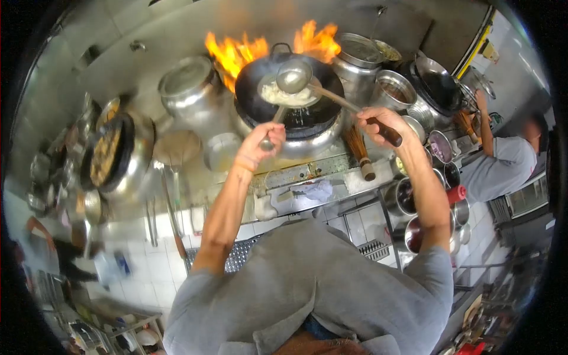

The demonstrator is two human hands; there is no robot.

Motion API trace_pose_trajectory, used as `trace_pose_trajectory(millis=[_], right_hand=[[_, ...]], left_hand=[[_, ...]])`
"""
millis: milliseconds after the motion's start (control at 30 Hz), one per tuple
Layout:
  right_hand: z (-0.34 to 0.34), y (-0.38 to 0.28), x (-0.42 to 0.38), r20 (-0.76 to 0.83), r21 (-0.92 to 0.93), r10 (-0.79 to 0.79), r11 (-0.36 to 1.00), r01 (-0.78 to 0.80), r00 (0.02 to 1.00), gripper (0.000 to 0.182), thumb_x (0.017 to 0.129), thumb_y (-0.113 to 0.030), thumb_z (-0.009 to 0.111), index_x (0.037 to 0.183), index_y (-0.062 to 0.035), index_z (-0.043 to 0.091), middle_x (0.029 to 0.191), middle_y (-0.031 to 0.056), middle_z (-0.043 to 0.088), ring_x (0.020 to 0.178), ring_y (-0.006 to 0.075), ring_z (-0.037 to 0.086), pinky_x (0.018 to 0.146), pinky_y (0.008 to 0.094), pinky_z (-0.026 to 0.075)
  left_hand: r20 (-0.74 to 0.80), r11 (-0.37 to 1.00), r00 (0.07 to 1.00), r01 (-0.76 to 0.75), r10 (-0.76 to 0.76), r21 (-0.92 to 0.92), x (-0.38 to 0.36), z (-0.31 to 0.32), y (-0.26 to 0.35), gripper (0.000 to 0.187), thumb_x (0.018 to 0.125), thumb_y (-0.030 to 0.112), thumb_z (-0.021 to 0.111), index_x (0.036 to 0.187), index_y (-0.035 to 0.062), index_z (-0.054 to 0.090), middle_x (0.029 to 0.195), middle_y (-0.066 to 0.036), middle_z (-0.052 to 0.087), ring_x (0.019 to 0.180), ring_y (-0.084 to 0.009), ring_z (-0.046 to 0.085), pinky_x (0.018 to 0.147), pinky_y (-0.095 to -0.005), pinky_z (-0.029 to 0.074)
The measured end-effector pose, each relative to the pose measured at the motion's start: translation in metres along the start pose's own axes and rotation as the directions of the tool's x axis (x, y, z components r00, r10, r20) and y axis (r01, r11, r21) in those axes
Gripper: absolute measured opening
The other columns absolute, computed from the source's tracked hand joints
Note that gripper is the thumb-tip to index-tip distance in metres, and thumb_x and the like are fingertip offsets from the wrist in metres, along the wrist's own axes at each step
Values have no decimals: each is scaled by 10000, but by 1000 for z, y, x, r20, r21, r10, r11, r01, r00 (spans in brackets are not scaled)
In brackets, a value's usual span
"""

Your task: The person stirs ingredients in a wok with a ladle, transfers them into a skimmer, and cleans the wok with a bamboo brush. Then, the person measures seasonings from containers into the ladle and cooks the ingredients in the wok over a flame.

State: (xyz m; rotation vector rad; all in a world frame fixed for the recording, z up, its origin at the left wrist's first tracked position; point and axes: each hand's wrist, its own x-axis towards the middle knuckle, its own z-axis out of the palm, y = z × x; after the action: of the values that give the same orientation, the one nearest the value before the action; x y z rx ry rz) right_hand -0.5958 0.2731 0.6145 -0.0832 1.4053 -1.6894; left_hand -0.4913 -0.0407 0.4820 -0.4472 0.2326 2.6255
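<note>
A large black wok (248, 89) sits on the range in front of me. My left hand (262, 145) is closed round the metal handle of a strainer (263, 86), which holds pale food (285, 94) over the wok. My right hand (384, 125) grips the wooden handle of a ladle (294, 77). The ladle's round bowl overlaps the strainer in this view, just above the food. Liquid drips under the strainer into the wok.
Flames (316, 40) rise behind the wok. A lidded pot (188, 83) stands left, another lidded pot (358, 53) right. A bamboo brush (359, 155) lies on the range edge. A second wok (106, 151) holds food at far left. A person (503, 163) works at the right.
</note>
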Motion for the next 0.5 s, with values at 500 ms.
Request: trace_pose_trajectory(millis=[500], right_hand=[[-1,24,-41,-28,-812,-520,510,284,854,383,817,-71,575,1184,38,589,659,80,581,522,128,549,500,278,444]], left_hand=[[-1,998,999,-46,46,-36,-34,-8,-41,130,930,46,466,806,36,429,679,12,442,496,-48,436,408,-186,387]])
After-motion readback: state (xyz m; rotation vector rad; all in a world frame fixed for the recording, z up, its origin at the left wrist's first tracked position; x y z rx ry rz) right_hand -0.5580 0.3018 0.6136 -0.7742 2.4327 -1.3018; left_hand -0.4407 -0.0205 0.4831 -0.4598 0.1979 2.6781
